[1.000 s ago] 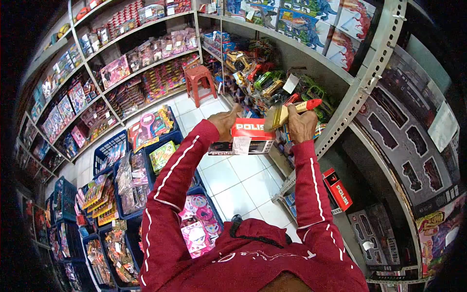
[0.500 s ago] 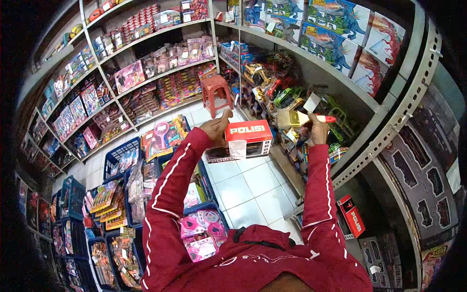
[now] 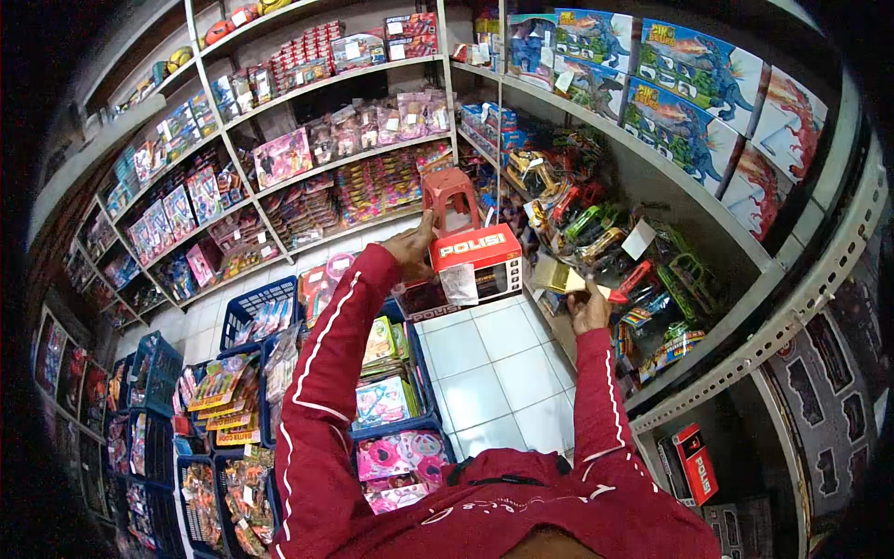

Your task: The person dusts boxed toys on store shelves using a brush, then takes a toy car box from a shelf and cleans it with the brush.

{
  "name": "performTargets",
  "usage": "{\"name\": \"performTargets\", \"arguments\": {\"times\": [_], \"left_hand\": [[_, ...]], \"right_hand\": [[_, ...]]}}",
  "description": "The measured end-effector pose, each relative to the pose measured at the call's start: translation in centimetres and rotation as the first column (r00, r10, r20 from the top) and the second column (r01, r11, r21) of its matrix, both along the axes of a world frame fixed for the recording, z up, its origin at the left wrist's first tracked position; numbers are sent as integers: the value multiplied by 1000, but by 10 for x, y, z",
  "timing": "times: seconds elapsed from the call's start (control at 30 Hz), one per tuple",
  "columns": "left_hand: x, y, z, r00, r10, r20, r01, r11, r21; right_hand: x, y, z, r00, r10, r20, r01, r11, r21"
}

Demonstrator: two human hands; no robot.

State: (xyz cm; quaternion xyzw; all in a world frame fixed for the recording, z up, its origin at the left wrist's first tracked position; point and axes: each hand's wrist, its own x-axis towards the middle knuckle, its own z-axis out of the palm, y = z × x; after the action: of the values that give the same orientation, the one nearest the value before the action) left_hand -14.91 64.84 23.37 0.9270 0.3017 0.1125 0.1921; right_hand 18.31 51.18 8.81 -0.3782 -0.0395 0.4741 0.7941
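A red and black toy box lettered "POLISI" is held out over the tiled floor, with a pale paper tag on its near side. My left hand grips the box by its left end, thumb raised at the top edge. To the right of the box, my right hand is closed around the handle of a paintbrush. The brush points left toward the box and does not touch it. Its red handle tip shows past my fingers.
Shelves of packaged toys line the back, and a right-hand shelf holds bagged toy vehicles below dinosaur boxes. A red plastic stool stands behind the box. Blue baskets of toys cover the floor at left. Another POLISI box sits lower right.
The view has turned so the shelves sit further right and lower. My right hand has moved down with the brush, away from the hanging white tag. My left hand still holds the box.
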Motion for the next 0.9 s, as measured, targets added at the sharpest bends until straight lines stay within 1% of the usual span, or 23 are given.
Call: {"name": "performTargets", "arguments": {"times": [0.03,0.07,0.1,0.13,0.17,0.2,0.23,0.27,0.3,0.37,0.43,0.47,0.5,0.57,0.6,0.67,0.7,0.73,0.77,0.8,0.9], "left_hand": [[-2,3,-1,1000,10,13,-10,999,-33],[-3,-4,5,999,46,18,-45,999,-23],[-2,-8,10,997,73,-15,-73,997,-29],[-1,-9,14,994,99,-48,-100,994,-34],[0,-6,16,989,124,-81,-127,991,-37],[-2,2,14,988,140,-65,-147,983,-110],[-1,5,14,989,137,-61,-144,983,-117],[0,8,16,989,134,-54,-140,983,-120],[2,13,19,990,131,-47,-135,984,-120],[5,26,20,986,160,-44,-165,977,-136],[8,37,28,980,189,-63,-197,969,-153],[6,50,25,982,189,-21,-190,958,-215],[6,56,28,979,202,5,-199,967,-162],[6,63,32,972,230,55,-227,972,-59],[8,74,33,968,252,9,-251,965,-72],[15,87,34,956,286,-69,-290,955,-64],[20,92,38,947,302,-106,-309,950,-51],[24,103,32,949,299,-104,-300,954,5],[27,126,25,952,279,-127,-296,945,-137],[32,132,27,950,288,-119,-303,944,-133],[49,151,34,951,300,-76,-307,946,-103]], "right_hand": [[9,8,-18,994,-30,109,15,989,144],[-8,1,3,974,-136,179,100,975,197],[-26,-11,28,940,-242,239,180,951,253],[-25,-10,26,871,-245,425,143,956,258],[-39,-18,53,724,-318,612,154,940,305],[-40,-13,61,482,-422,768,114,899,422],[-45,-12,74,198,-518,832,40,853,521],[-51,-16,88,21,-524,851,-54,850,524],[-55,-11,95,-138,-578,804,-133,815,563],[-62,-3,95,-310,-563,766,-211,826,522],[-64,13,68,-324,-497,805,-238,867,439],[-62,20,47,-295,-424,856,-239,900,364],[-60,28,33,-279,-431,858,-268,893,362],[-54,39,10,-223,-347,911,-294,915,276],[-50,44,8,-225,-345,911,-278,919,279],[-39,63,14,-227,-356,906,-245,922,301],[-37,74,26,-214,-402,890,-237,906,351],[-35,83,42,-201,-450,870,-227,886,405],[-31,96,54,-190,-498,846,-215,862,459],[-26,111,62,-247,-530,811,-237,845,480],[-15,153,76,-246,-544,802,-307,829,468]]}}
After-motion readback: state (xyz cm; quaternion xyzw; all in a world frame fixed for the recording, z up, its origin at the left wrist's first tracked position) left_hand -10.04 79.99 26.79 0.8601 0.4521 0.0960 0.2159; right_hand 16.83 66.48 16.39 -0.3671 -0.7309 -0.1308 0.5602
